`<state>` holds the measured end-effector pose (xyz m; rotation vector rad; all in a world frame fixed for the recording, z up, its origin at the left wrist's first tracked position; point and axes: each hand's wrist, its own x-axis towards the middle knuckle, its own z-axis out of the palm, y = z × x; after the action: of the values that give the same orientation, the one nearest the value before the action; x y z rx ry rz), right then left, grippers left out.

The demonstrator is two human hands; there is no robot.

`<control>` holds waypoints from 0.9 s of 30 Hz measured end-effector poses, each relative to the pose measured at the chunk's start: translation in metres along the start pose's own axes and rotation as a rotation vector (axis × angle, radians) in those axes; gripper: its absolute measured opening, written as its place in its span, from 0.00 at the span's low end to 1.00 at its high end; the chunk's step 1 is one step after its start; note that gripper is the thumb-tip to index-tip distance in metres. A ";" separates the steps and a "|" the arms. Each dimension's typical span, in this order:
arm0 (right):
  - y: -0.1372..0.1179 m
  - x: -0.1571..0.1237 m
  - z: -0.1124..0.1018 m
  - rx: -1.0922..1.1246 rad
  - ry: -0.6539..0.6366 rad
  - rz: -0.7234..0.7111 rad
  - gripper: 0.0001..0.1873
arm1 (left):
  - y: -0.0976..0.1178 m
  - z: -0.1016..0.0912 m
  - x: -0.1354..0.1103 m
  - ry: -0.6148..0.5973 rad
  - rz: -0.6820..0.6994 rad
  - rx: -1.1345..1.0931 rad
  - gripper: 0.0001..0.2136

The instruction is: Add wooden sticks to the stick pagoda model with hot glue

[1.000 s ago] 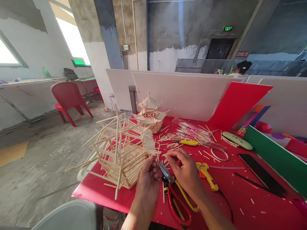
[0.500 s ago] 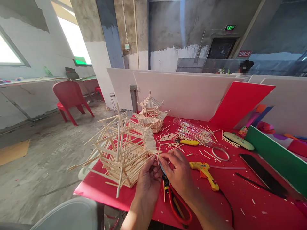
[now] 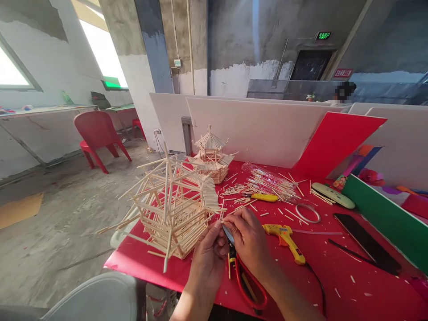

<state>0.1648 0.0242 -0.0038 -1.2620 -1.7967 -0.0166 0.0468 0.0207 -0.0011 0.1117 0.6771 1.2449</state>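
A large model frame of thin wooden sticks (image 3: 170, 209) lies tilted on the red table (image 3: 334, 285) at its front left corner. My left hand (image 3: 209, 258) and my right hand (image 3: 249, 240) meet just right of it, both pinched on a small wooden stick (image 3: 221, 217) at the frame's roof edge. Red-handled scissors (image 3: 245, 283) lie under my hands, blades pointing up between them. A yellow glue gun (image 3: 286, 238) rests just right of my right hand.
A smaller finished stick pavilion (image 3: 211, 154) stands behind the frame. A bag of sticks (image 3: 267, 183), a yellow-handled cutter (image 3: 262, 197), a tape ring (image 3: 307, 214), a phone (image 3: 368, 243) and coloured boards (image 3: 334, 140) lie farther right. A red chair (image 3: 98, 133) stands on the floor left.
My right hand moved left and up from above the scissors to the frame's edge, joining my left hand on the stick. The glue gun is now uncovered.
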 end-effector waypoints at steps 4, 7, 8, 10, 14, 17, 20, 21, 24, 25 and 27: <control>0.000 -0.002 -0.003 0.052 0.024 0.046 0.10 | 0.000 0.000 -0.001 0.017 0.026 0.009 0.13; 0.000 -0.004 -0.005 0.105 0.035 0.092 0.09 | 0.000 0.000 -0.001 0.057 0.028 -0.007 0.13; 0.000 -0.005 -0.006 0.117 0.030 0.095 0.08 | 0.000 0.000 -0.001 0.059 0.022 -0.007 0.13; 0.000 -0.006 -0.006 0.130 0.014 0.090 0.07 | -0.002 -0.001 0.000 0.050 0.011 -0.002 0.13; -0.001 -0.010 -0.002 0.123 -0.011 0.083 0.07 | -0.004 -0.003 0.001 0.024 0.012 0.015 0.12; -0.001 -0.012 -0.001 0.098 -0.034 0.100 0.09 | -0.007 -0.005 0.001 0.019 0.005 0.035 0.12; 0.007 -0.011 -0.007 -0.121 -0.157 0.226 0.12 | -0.010 -0.006 0.001 0.038 0.004 0.059 0.10; 0.014 -0.010 -0.010 -0.220 -0.210 0.286 0.13 | -0.012 -0.006 0.001 0.050 0.003 0.064 0.10; 0.045 -0.002 -0.020 -0.416 -0.318 0.426 0.11 | -0.015 -0.005 0.004 0.082 -0.013 0.079 0.08; 0.057 0.001 -0.022 -0.446 -0.348 0.452 0.10 | -0.016 -0.004 0.005 0.087 -0.021 0.085 0.08; 0.081 0.007 -0.023 -0.493 -0.426 0.493 0.08 | -0.018 -0.003 0.008 0.092 -0.029 0.096 0.07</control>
<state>0.2400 0.0570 -0.0227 -2.1731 -1.8380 0.0994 0.0618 0.0213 -0.0145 0.1236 0.8156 1.1952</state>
